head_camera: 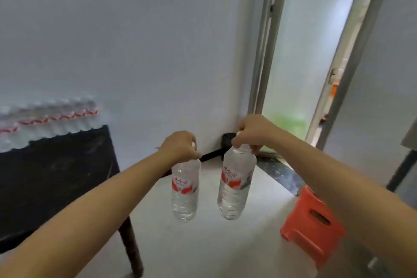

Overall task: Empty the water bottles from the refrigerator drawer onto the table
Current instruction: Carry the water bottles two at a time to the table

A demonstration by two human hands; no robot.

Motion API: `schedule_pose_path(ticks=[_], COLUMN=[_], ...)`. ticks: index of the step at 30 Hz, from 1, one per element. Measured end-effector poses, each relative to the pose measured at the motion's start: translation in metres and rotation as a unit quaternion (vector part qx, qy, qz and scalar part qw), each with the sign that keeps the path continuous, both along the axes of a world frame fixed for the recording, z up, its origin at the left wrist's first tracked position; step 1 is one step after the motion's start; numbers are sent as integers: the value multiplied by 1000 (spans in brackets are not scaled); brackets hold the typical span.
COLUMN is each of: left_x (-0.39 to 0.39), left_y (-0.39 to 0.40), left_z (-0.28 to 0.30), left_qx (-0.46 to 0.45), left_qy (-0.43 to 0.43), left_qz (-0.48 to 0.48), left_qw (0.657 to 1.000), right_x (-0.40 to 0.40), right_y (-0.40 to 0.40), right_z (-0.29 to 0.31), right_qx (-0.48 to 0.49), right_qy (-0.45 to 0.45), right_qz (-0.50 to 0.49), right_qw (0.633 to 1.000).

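We've got one water bottle in each hand, both hanging upright over the pale floor (203, 244). Our left hand (179, 145) has its fingers curled tight round the cap end of the left bottle (185, 189), and our right hand (252, 131) pinches the neck of the right bottle (235, 184) the same way. The two bottles hang near each other, not touching. Off to the left, the black table (56, 183) already has a blurry row of bottles (47, 122) at its far edge. An orange stool (313, 225) sits on the floor under our right forearm.
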State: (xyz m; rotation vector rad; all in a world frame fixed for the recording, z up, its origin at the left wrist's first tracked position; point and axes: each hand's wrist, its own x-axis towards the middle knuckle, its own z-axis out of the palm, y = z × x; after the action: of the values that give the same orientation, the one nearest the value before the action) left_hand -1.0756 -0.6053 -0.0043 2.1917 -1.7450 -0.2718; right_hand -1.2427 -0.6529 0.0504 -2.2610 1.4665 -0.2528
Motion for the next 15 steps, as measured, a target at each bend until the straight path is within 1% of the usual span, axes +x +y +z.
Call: schedule_pose_path(ticks=[2, 6, 10, 15], left_x=[55, 148, 244, 359], left_y=[21, 54, 71, 74], left_z=[-1, -7, -12, -7], left_qx=[11, 19, 51, 57], left_qy=[16, 28, 21, 48], left_qz=[58, 168, 264, 358], left_qw=[998, 985, 963, 931], right_x=[60, 173, 282, 421], right_y=[0, -3, -16, -33], right_z=[-7, -21, -31, -37], right_qx=[13, 22, 23, 6], right_qy=[27, 39, 39, 26], right_qz=[67, 156, 222, 310], right_qw=[997, 987, 974, 950])
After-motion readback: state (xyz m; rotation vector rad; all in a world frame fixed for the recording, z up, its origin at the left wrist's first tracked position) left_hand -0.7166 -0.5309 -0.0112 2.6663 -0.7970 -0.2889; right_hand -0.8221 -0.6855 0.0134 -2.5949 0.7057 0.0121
